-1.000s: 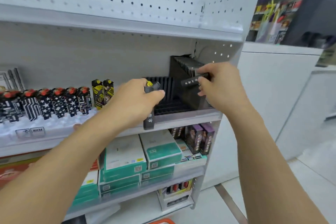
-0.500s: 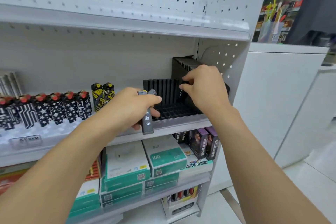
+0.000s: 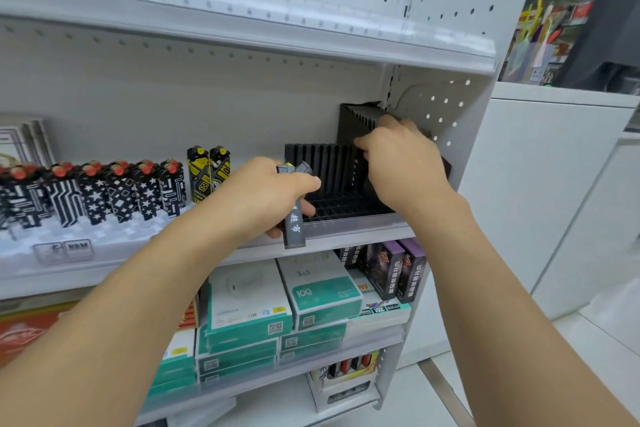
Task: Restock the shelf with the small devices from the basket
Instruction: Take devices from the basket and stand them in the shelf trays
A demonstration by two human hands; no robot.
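My left hand (image 3: 263, 199) grips a small bundle of slim black devices (image 3: 294, 222) upright in front of the shelf edge, white characters on the front one. My right hand (image 3: 403, 163) reaches into the black slotted rack (image 3: 325, 166) at the right end of the middle shelf (image 3: 349, 237). Its fingers pinch a black device (image 3: 356, 166) standing upright against the rack's tall stepped section (image 3: 356, 118); most of that device is hidden behind the hand. The basket is out of view.
Patterned black-and-white lighters with red caps (image 3: 104, 196) and two yellow-black ones (image 3: 207, 172) stand to the left on the same shelf. Teal boxes (image 3: 311, 295) and purple packs (image 3: 398, 269) fill the shelf below. A white counter (image 3: 554, 184) stands to the right.
My right hand has turned its device from a slanted hold to upright and pushed it down into the rack. My left hand has sunk slightly with its bundle.
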